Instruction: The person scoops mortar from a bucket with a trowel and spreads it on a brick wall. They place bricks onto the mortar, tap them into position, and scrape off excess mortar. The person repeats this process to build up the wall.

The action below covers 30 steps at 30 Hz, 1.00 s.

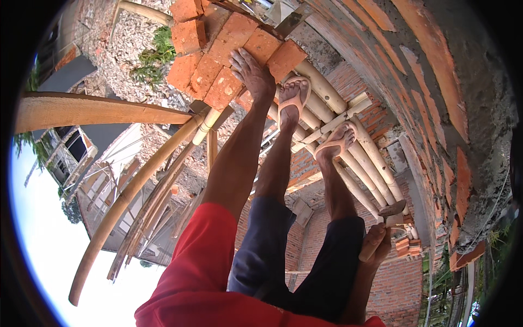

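At the far side, my left hand (253,74) lies on a stack of orange-red bricks (207,73), its fingers stretched over the top brick faces. Its palm side is hidden, but no brick appears lifted from the stack. Low on the right, my right hand (376,245) is closed around the handle of a trowel (393,209). The trowel's small metal blade points away from me, close to the brick wall on the right, with no clear contact visible.
My sandalled feet stand on bamboo poles (376,158) tied as scaffolding. A mortared brick wall (419,82) rises along the right. Wooden planks (103,113) and a bamboo pole (131,196) jut out on the left. Rubble (128,49) lies below, and more bricks (408,247) sit at lower right.
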Tool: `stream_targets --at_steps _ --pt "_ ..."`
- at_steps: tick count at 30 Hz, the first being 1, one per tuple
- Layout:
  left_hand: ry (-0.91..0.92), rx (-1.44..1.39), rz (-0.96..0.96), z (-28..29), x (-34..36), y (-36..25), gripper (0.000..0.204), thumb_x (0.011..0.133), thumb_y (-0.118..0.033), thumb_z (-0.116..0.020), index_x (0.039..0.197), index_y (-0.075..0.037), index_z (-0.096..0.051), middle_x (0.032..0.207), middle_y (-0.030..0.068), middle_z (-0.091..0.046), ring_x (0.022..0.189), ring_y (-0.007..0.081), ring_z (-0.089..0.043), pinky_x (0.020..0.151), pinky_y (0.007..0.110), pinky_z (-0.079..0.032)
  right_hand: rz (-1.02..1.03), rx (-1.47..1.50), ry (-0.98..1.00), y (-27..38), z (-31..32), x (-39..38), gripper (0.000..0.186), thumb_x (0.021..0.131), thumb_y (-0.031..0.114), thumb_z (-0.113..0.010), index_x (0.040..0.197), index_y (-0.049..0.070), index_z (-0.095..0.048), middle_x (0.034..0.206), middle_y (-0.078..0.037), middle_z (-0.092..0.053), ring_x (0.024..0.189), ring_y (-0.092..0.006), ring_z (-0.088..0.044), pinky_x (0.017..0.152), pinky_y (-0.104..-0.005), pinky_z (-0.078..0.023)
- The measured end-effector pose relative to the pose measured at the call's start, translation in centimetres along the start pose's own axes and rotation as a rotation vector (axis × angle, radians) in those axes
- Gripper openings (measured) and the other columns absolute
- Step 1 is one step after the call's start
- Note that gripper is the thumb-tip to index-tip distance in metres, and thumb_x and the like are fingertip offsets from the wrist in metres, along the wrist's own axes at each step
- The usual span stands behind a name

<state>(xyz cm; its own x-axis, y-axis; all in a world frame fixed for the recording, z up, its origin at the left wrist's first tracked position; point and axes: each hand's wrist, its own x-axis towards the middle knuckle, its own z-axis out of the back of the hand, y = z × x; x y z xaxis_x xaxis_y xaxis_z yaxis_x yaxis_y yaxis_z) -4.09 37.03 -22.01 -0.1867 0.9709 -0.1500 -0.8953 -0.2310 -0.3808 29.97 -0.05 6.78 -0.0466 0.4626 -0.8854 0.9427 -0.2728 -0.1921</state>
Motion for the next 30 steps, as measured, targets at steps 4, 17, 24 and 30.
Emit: stream_targets --at_steps 4,17,24,30 --pt "-0.08 0.045 -0.073 0.3 -1.0 -0.2 0.087 0.091 -0.008 -0.06 0.162 0.005 -0.011 0.168 0.0316 -0.008 0.155 0.0525 -0.007 0.125 0.061 -0.008 0.054 -0.034 0.008 -0.5 0.1 -0.2 0.049 0.114 0.04 -0.033 0.119 -0.002 -0.057 0.099 -0.013 -0.059 0.079 -0.0209 -0.057 0.072 -0.0371 -0.052" --pt "0.223 0.496 -0.015 4.5 4.6 -1.0 0.088 0.061 -0.046 -0.087 0.127 0.0 -0.052 0.121 0.0186 -0.056 0.118 0.0365 -0.053 0.1 0.051 -0.045 0.222 0.036 -0.112 -3.3 1.6 -0.5 0.039 0.111 0.037 -0.043 0.11 0.002 -0.059 0.088 -0.009 -0.059 0.071 -0.0178 -0.054 0.064 -0.0354 -0.049" --pt "0.897 -0.617 0.149 24.5 -2.3 -9.6 0.079 0.069 -0.011 -0.094 0.13 -0.003 -0.045 0.116 0.0103 -0.059 0.105 0.0185 -0.063 0.088 0.034 -0.056 0.379 -0.066 -0.354 -8.6 -0.1 -1.7 0.031 0.111 0.037 -0.044 0.1 0.01 -0.055 0.082 -0.006 -0.06 0.061 -0.0156 -0.055 0.052 -0.0321 -0.049" --pt "0.829 -0.228 -0.874 38.3 -3.9 -28.7 0.111 0.054 -0.032 -0.102 0.145 -0.003 -0.045 0.134 0.0197 -0.057 0.125 0.0357 -0.055 0.106 0.051 -0.046 0.427 -0.093 -0.336 -13.0 -0.5 -1.7 0.029 0.111 0.036 -0.045 0.1 0.01 -0.054 0.078 -0.005 -0.057 0.057 -0.0142 -0.055 0.05 -0.0304 -0.051"
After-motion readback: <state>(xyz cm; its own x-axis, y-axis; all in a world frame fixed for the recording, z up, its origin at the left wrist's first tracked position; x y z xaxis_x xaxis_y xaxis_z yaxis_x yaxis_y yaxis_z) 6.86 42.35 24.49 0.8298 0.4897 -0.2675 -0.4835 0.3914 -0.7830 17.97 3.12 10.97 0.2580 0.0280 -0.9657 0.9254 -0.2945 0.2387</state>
